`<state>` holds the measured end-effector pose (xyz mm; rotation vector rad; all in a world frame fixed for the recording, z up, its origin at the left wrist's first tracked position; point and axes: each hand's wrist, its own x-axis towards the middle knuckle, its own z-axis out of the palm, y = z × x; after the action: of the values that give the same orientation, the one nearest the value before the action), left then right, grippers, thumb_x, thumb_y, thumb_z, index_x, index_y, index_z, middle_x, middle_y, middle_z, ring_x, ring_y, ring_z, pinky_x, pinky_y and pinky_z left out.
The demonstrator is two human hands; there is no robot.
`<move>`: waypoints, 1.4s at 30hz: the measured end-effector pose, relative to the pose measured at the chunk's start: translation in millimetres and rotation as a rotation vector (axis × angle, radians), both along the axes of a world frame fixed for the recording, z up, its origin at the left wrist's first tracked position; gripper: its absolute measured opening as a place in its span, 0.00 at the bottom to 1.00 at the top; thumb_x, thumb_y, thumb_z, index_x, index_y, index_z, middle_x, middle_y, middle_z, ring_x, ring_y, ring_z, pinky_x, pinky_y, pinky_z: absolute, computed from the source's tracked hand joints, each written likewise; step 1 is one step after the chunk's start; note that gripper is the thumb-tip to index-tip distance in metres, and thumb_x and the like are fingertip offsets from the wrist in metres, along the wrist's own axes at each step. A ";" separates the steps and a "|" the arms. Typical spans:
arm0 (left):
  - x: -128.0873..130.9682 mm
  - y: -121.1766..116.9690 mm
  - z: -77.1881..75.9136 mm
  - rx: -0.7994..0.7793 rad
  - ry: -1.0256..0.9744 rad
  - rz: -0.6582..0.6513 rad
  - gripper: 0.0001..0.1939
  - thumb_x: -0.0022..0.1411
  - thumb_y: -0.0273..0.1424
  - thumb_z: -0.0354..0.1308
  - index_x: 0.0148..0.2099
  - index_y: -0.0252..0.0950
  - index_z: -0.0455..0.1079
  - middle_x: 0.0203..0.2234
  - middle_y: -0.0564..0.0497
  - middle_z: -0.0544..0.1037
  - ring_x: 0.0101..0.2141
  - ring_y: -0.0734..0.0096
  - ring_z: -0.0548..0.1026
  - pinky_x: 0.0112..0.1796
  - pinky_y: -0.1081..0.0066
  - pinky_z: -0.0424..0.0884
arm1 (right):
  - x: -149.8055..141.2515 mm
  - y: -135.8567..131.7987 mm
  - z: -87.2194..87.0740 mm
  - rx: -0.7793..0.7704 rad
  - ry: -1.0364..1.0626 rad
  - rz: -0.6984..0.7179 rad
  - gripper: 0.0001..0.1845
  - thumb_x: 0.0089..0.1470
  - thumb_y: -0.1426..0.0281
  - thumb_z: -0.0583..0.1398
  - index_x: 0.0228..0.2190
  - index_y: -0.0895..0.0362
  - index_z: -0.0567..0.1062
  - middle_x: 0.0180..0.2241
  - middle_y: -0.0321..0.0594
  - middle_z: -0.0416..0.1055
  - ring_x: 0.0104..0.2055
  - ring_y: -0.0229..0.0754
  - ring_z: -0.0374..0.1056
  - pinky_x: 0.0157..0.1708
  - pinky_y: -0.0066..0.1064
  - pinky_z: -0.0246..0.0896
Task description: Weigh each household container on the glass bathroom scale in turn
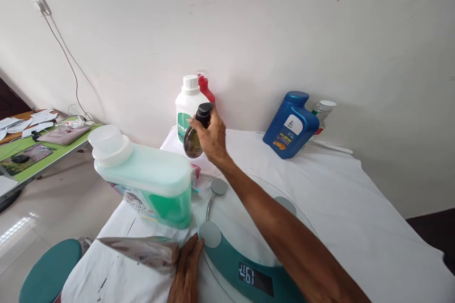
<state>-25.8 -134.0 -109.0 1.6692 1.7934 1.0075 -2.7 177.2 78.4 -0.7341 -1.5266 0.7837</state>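
My right hand (213,137) grips a small dark amber bottle (192,143) by its black top, tilted, in front of a white bottle with a green label (184,104). My left hand (186,267) lies flat on the cloth with its fingers stretched out, at the left edge of a round glass scale (231,258). The scale's display is lit, and my right forearm passes over it. Beside my left hand lies a silvery pouch (142,251). Behind the pouch stands a large clear jug of green liquid (159,189) with a white cap.
A blue jug (291,125) stands at the back right, with a clear white-capped bottle (324,110) behind it. A red bottle (206,87) is partly hidden by the white one. At left are a green desk (66,144) and a teal stool (51,272).
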 end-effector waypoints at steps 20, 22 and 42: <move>1.8 -2.0 52.5 0.140 0.156 -0.134 0.40 0.74 0.39 0.55 0.78 0.45 0.37 0.71 0.36 0.54 0.71 0.46 0.58 0.65 0.39 0.65 | 173.7 -122.9 -8.1 -0.141 -0.059 -0.040 0.25 0.51 0.49 0.72 0.40 0.52 0.74 0.39 0.38 0.78 0.42 0.48 0.76 0.49 0.47 0.73; 1.6 -2.0 51.7 0.139 0.152 -0.131 0.40 0.74 0.39 0.56 0.78 0.45 0.38 0.72 0.36 0.54 0.71 0.46 0.58 0.65 0.40 0.65 | 170.4 -124.6 -9.8 -0.111 -0.068 -0.066 0.25 0.52 0.49 0.71 0.40 0.52 0.74 0.39 0.38 0.78 0.43 0.47 0.76 0.50 0.48 0.74; 1.1 0.8 56.9 0.119 0.190 -0.182 0.41 0.74 0.40 0.56 0.78 0.42 0.38 0.72 0.35 0.52 0.71 0.45 0.54 0.65 0.41 0.64 | 278.1 -178.1 -145.0 -0.381 0.188 -0.633 0.21 0.57 0.48 0.64 0.35 0.54 0.74 0.31 0.38 0.75 0.33 0.44 0.74 0.34 0.39 0.71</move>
<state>-24.7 -133.2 -52.1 2.0211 1.6856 0.9177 275.4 -0.8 -66.6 -1.3043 -0.8947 0.6350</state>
